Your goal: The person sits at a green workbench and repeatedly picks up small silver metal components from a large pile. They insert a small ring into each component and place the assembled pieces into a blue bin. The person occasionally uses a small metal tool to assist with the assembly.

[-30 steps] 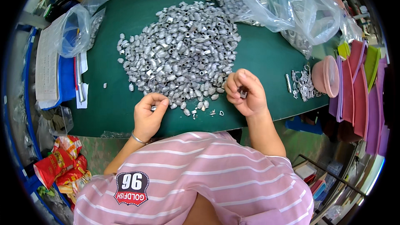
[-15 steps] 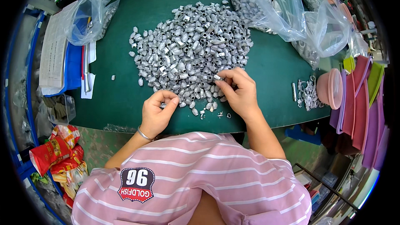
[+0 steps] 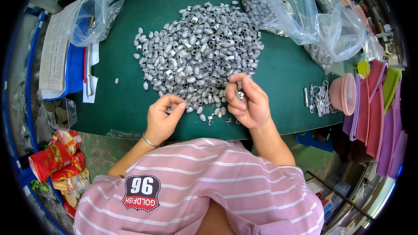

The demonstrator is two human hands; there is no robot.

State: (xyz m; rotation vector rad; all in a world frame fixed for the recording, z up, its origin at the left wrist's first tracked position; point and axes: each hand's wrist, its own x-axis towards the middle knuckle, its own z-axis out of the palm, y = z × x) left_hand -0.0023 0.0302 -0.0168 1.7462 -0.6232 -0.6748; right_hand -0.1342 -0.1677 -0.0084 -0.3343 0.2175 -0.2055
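Green table mat [image 3: 122,104] fills mid-frame; left hand [image 3: 162,116] at lower centre-left pinches one small metal piece [image 3: 169,110], big silver parts pile [image 3: 198,56] above it, right hand [image 3: 247,102] curled around several pieces [image 3: 239,94], pink bowl [image 3: 342,93] far right.

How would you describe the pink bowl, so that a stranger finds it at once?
Start from the green table and its big heap of small silver metal pieces. Go to the table's right edge, past the right hand. The pink bowl sits there on its side beside a small cluster of metal bits; it is the only round pink thing.
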